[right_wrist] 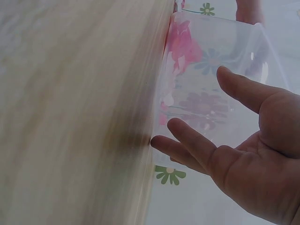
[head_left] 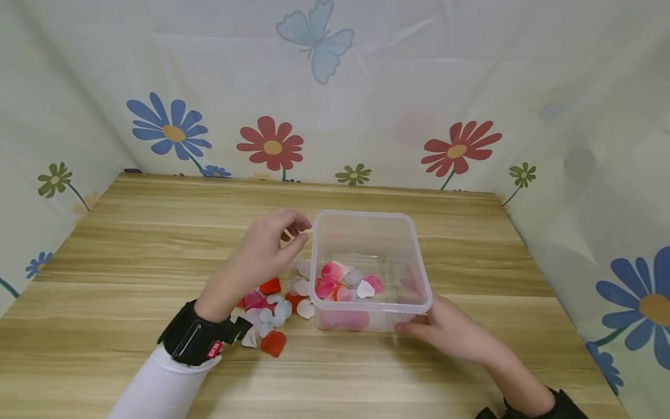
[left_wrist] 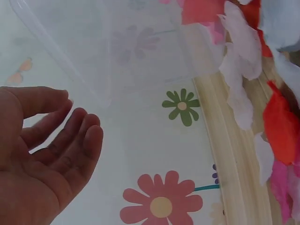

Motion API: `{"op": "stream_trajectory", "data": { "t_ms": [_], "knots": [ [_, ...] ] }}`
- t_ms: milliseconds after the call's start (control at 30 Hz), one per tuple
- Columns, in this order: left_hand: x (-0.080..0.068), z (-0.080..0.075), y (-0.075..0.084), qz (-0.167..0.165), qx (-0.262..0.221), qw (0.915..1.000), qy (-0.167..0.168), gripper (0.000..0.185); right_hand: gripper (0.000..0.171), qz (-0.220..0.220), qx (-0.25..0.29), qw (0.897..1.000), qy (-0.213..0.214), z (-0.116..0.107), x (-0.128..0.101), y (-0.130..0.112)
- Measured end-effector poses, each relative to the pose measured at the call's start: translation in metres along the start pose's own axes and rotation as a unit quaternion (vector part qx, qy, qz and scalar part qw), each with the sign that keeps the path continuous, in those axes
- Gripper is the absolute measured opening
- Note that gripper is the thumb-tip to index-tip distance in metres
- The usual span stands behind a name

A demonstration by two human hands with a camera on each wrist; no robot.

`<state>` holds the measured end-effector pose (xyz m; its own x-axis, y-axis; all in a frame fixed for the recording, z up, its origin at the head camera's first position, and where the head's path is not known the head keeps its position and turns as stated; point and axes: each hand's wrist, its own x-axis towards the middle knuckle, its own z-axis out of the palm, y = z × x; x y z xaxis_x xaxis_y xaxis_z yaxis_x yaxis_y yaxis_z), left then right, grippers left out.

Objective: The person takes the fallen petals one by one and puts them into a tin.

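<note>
A clear plastic box [head_left: 373, 306] stands without a lid on the wooden table, with pink, white and red petals [head_left: 335, 272] lying on its bottom. My left hand [head_left: 267, 244] hovers at the box's left rim, thumb and fingers loosely bent, with nothing between them in the left wrist view. Below that hand, a loose pile of red, pink and white petals [head_left: 273, 343] lies left of the box. My right hand [head_left: 455, 331] is at the near right corner of the box. In the right wrist view its thumb and extended fingers [right_wrist: 190, 136] spread along the box wall.
The wooden tabletop [head_left: 131, 233] runs back to a pale flower-printed cloth [head_left: 377, 116] that rises at the back and both sides. A black strap [head_left: 196, 334] with a small device circles my left wrist, above a white sleeve [head_left: 162, 387].
</note>
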<state>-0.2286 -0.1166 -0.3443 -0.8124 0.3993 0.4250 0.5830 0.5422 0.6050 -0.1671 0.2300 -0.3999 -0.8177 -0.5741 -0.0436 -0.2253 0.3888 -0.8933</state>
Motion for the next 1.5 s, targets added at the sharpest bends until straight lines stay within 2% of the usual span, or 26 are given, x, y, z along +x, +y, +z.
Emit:
{"op": "stream_trajectory", "data": {
  "t_ms": [67,133,200,300,367,500,667,833,1067,1300,1500],
  "knots": [
    [-0.002,0.0,-0.005,-0.039,0.017,0.9986,-0.031,0.019,0.097,-0.001,0.002,1.0,-0.001,0.0,0.0,0.0],
    [-0.005,0.001,-0.009,-0.072,0.04,0.9938,-0.076,0.021,0.095,-0.002,0.003,1.0,0.0,0.0,0.0,0.0],
    [-0.006,0.004,-0.014,-0.097,0.058,0.985,-0.13,0.023,0.095,-0.001,0.0,1.0,0.001,0.0,0.0,0.0],
    [-0.009,0.01,-0.02,-0.119,0.074,0.9695,-0.201,0.024,0.094,-0.001,-0.004,1.0,0.001,-0.001,0.0,0.0],
    [-0.01,0.015,-0.022,-0.134,0.072,0.9608,-0.232,0.025,0.093,0.0,-0.011,1.0,0.003,-0.001,0.0,-0.001],
    [-0.013,0.023,-0.024,-0.154,0.08,0.9485,-0.265,0.026,0.092,-0.001,-0.016,1.0,0.003,-0.001,0.0,-0.001],
    [-0.015,0.029,-0.027,-0.133,0.106,0.9438,-0.284,0.024,0.093,0.001,-0.019,1.0,0.003,0.0,-0.001,-0.001],
    [-0.017,0.032,-0.031,-0.114,0.113,0.9448,-0.286,0.024,0.096,0.004,-0.01,1.0,0.002,0.0,-0.001,0.0],
    [-0.015,0.036,-0.032,-0.125,0.099,0.9455,-0.284,0.024,0.093,0.009,0.0,1.0,0.0,0.0,0.0,-0.001],
    [-0.014,0.034,-0.032,-0.134,0.088,0.947,-0.279,0.013,0.093,0.002,-0.014,1.0,0.001,-0.001,0.0,-0.002],
    [-0.014,0.028,-0.034,-0.13,0.069,0.9532,-0.264,0.012,0.097,0.002,-0.016,1.0,0.001,-0.001,-0.001,-0.002]
  ]
}}
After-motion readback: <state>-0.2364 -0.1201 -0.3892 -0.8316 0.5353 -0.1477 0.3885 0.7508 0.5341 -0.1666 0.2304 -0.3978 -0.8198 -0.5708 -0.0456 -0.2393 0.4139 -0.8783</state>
